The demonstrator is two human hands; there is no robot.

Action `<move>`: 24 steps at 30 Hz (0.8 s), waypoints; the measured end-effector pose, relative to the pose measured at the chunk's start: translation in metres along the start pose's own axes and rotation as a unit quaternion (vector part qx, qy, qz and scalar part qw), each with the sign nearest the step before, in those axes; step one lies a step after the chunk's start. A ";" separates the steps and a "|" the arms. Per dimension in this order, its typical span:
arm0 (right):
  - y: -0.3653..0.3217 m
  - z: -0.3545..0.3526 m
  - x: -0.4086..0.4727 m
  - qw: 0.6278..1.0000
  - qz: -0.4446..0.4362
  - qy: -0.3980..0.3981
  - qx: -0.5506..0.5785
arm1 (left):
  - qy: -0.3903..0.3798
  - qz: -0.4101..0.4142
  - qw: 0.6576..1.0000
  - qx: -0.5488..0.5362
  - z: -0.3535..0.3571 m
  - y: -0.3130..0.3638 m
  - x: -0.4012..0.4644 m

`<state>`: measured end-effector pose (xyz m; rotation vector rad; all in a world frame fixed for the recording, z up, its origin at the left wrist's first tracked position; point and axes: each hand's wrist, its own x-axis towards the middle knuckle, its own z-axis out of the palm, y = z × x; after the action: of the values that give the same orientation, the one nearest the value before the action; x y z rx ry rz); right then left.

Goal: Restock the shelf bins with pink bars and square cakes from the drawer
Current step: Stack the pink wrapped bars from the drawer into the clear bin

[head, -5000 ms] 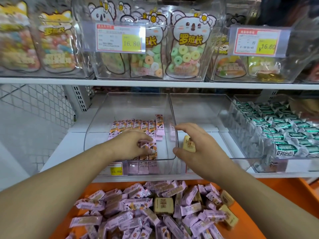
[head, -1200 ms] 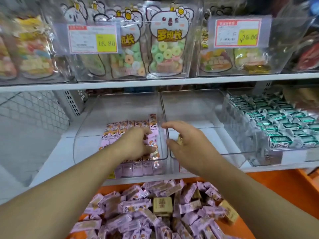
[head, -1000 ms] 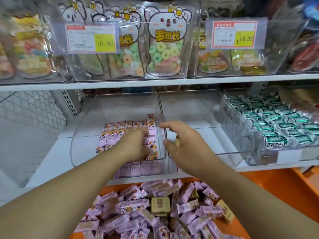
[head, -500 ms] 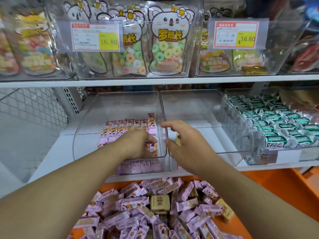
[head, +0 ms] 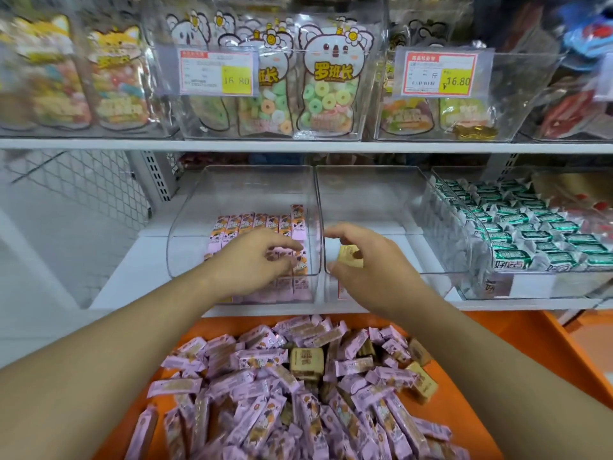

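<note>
Two clear bins stand side by side on the middle shelf. The left bin (head: 185, 227) holds a neat row of pink bars (head: 252, 222). My left hand (head: 255, 260) is inside it, thumb and fingers pinching a pink bar at the row's right end. The right bin (head: 381, 194) holds only one tan square cake (head: 350, 255), and my right hand (head: 368, 267) curls around it near the bin's front left corner. Below the shelf, the orange drawer (head: 464, 410) is heaped with loose pink bars (head: 252, 386) and a few square cakes (head: 306, 360).
A third bin at the right is packed with green-wrapped sweets (head: 530, 234). The upper shelf (head: 298, 146) carries clear bins of candy bags (head: 331, 78) with price tags. A white wire mesh panel (head: 83, 194) closes off the left.
Both hands have stayed in their bins with only small shifts. My right fingers have spread a little, so more of the square cake shows than half a second ago.
</note>
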<state>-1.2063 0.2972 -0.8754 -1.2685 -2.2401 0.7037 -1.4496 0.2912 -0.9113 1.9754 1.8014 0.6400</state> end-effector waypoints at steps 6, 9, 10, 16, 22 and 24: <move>0.017 0.004 -0.043 1.000 -0.006 -0.030 0.008 | 0.059 0.018 0.989 -0.136 0.022 0.036 -0.082; 0.036 0.016 -0.063 0.996 0.032 -0.081 -0.005 | 0.007 -0.025 0.991 -0.130 0.056 0.026 -0.108; 0.046 0.022 -0.069 0.994 0.043 -0.099 -0.022 | -0.023 -0.043 0.994 -0.099 0.068 0.018 -0.113; 0.125 0.068 -0.089 0.960 0.138 -0.208 -0.128 | -0.112 -0.120 0.986 -0.025 0.121 -0.030 -0.119; 0.186 0.099 -0.081 0.947 0.196 -0.213 -0.140 | -0.115 -0.159 0.980 0.025 0.157 -0.080 -0.096; 0.201 0.115 -0.082 0.944 0.209 -0.217 -0.134 | -0.116 -0.172 0.978 0.029 0.170 -0.095 -0.090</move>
<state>-1.1120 0.2913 -1.1022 -1.9197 -2.4984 0.9284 -1.4358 0.2144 -1.1111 1.6330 1.9638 0.2397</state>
